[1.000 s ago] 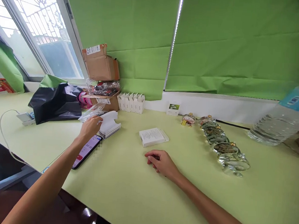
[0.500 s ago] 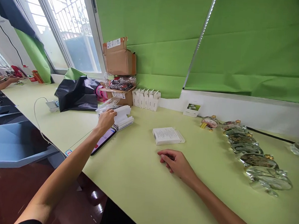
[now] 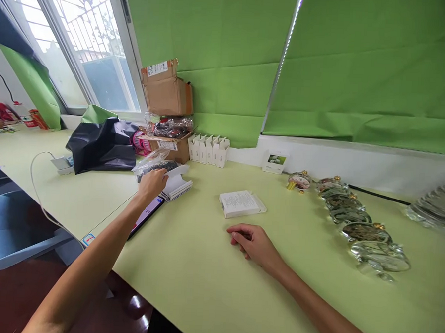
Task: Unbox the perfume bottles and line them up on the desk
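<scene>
On the pale green surface (image 3: 186,289), the left grip (image 3: 152,184) closes on a clear plastic bag (image 3: 151,164) above a phone (image 3: 146,216); the right grip (image 3: 253,245) rests empty, loosely curled, near a white box (image 3: 242,204)

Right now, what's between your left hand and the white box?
The head view shows a white card stack and green tabletop between the left hand and white box.
</scene>
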Available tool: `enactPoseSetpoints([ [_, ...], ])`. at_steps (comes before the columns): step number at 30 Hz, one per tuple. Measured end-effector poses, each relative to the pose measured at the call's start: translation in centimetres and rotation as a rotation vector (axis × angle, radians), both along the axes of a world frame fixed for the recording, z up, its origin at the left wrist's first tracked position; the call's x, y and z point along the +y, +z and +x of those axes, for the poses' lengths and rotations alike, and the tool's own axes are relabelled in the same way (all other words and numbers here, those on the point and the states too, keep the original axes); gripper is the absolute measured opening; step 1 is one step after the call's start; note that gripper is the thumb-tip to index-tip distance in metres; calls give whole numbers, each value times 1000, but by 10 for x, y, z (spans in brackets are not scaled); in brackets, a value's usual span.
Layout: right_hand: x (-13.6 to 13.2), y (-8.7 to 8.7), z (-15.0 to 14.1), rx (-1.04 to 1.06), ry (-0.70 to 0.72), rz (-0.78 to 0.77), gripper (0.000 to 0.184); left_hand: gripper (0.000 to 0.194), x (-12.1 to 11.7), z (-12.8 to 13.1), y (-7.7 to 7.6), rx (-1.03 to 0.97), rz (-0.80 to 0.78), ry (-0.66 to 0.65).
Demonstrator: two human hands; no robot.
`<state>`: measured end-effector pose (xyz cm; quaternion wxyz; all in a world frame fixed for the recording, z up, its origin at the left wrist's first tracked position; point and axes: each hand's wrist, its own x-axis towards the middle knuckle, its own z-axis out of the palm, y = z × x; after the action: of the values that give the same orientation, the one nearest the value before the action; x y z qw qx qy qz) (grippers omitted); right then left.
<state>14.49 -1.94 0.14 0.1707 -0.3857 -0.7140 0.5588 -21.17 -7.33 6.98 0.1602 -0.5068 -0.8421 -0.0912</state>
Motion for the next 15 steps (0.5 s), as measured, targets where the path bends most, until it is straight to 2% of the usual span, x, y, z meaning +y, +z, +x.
enactPoseSetpoints([
  [9,0,-1,-2,13,1,0,29,34,40,29,-6,17,10,-14],
  [15,-1,2,-1,11,-2,-3,28,35,59,32,-5,17,20,11],
])
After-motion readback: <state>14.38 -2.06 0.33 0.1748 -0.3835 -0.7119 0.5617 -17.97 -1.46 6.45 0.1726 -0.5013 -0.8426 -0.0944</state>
